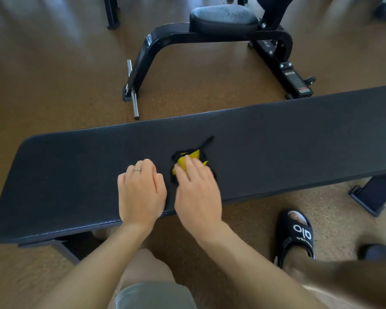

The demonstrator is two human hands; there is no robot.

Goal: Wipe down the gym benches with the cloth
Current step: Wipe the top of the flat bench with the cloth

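From the head camera, looking down, a long black bench [276, 139] runs across the middle of the view, its padded top finely textured and matte. The right hand [197, 192] lies flat on a cloth [191, 158] near the middle of the bench, fingers straight and close together, pressing it down; the hand's edges are smeared, so I judge it to be mid-wipe. The left hand [140, 192] rests on the padding just beside it, fingers curled under at the knuckles and holding nothing, a ring on one finger. The cloth is crumpled rather than spread, yellow with black parts that nearly vanish against the bench (its outline is hard to trace), and only a small patch of it shows past the fingertips. That bunching is the main risk: a wadded cloth covers a narrow strip per pass, so stretches of the top could be missed, and it could roll out from under the flat palm, since nothing pinches it. The braced left hand could also shield the padding beneath it from wiping. Beyond the bench stands a second piece of gym gear with a small black seat pad [223, 17] on a black frame, still to be reached. A foot in a black slipper [295, 235] is planted on the brown floor near the bench's right leg.
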